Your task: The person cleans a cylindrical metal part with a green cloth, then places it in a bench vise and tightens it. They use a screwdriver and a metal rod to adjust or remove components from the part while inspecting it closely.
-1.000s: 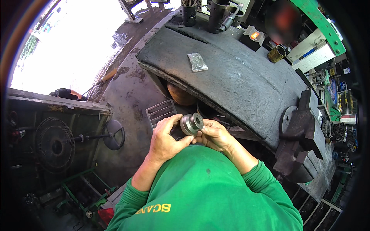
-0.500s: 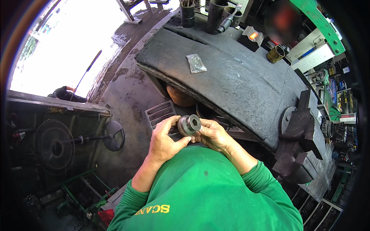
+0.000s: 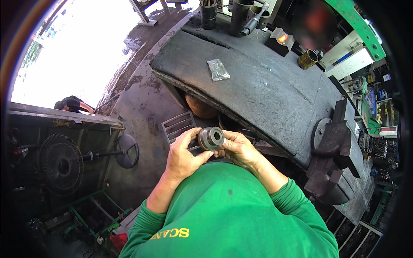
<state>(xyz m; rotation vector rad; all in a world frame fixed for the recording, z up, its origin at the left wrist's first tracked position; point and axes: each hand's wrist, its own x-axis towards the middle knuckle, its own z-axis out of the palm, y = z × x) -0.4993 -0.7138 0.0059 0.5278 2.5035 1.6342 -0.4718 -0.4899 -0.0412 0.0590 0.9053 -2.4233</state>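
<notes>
Close in front of my chest I hold a round, dark steel splined hub [image 3: 209, 138], its toothed centre hole tilted up and to the right. My left hand [image 3: 183, 157] wraps its left side, with the thumb underneath and the fingers over the rim. The thumb and fingers of my right hand [image 3: 235, 148] close on its right edge. Some of the right fingertips are hidden behind the part. Beyond my hands, a small clear plastic bag [image 3: 218, 70] lies on the dark metal workbench [image 3: 254, 81].
A heavy bench vise [image 3: 333, 150] stands at the bench's right end. Dark metal cans [image 3: 208, 16] and a rusty tin [image 3: 307, 59] stand along the far side. A pedestal fan [image 3: 63, 164] is at the left. Another person [image 3: 74, 104] bends down at the far left.
The hub has turned slightly in my fingers, its holed face showing rounder now. Both hands stay in nearly the same place. The other person at the far left has shifted and lowered a long rod.
</notes>
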